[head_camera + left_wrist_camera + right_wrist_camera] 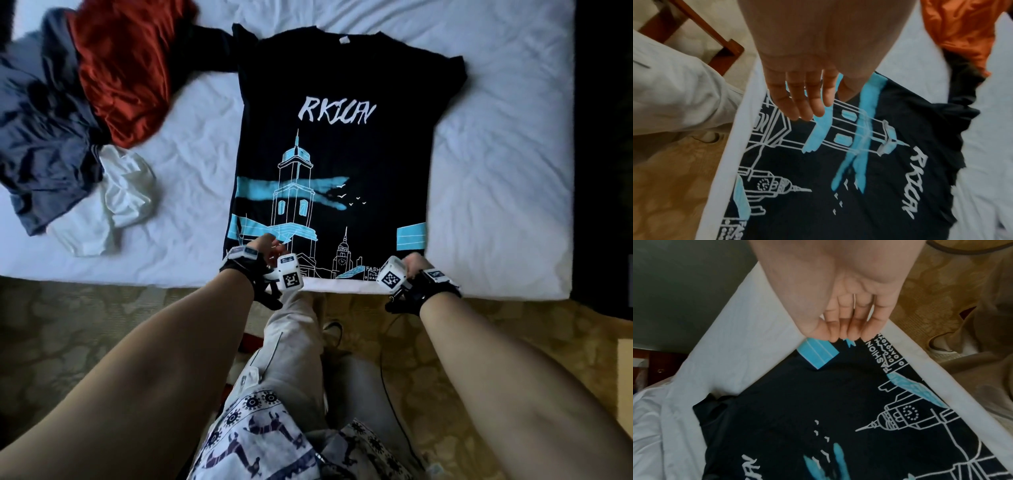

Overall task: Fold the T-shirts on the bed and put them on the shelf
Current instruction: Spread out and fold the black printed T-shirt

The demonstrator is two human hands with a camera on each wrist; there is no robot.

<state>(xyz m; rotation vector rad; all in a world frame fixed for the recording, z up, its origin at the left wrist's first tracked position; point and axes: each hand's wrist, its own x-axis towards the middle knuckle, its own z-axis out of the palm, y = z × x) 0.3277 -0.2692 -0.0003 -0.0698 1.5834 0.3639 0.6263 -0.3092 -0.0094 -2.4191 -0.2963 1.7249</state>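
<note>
Black T-shirt spread flat on the bed, both hands at its hem.

Head view: the black T-shirt (329,154) lies print-up on the white bed (496,171), hem at the near edge; the left hand (265,246) and right hand (416,263) sit at its lower corners, and a red garment (123,68), blue garment (44,137) and white garment (113,205) are heaped to the left. Left wrist view: the left hand (801,91) is released, fingers straight over the print. Right wrist view: the right hand (849,318) has its fingers bent down, tips meeting the hem; whether it is grasping the cloth I cannot tell.
</note>
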